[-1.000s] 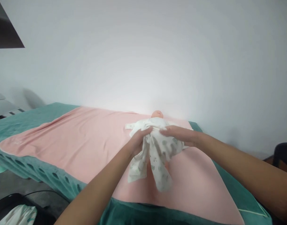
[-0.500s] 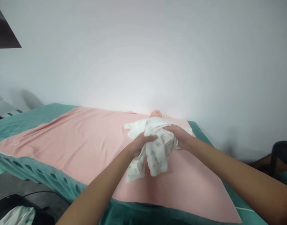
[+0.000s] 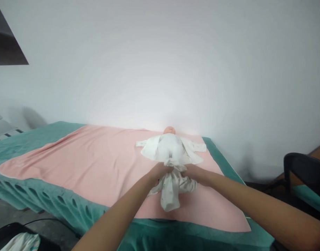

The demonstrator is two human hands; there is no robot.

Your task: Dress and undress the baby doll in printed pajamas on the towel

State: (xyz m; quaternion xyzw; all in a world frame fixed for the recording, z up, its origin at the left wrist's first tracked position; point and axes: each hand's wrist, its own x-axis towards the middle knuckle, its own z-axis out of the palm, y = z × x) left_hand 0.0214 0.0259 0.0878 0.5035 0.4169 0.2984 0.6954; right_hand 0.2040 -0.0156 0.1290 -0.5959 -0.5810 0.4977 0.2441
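A baby doll [image 3: 169,130] lies on its back on a pink blanket [image 3: 97,164], head toward the wall, in a white top with the sleeves spread. My left hand [image 3: 160,172] and my right hand [image 3: 192,173] meet at the doll's waist. Both are closed on the bunched white printed garment [image 3: 172,186] that hangs down over the doll's legs. The legs themselves are hidden under the cloth.
The blanket covers a teal padded table [image 3: 31,139] set against a white wall. A dark chair [image 3: 306,174] stands at the right. A black bin with white printed cloth [image 3: 21,242] sits on the floor at the lower left.
My hands have slid from the doll's chest down to its waist, dragging the printed garment with them. The doll's white top now lies uncovered.
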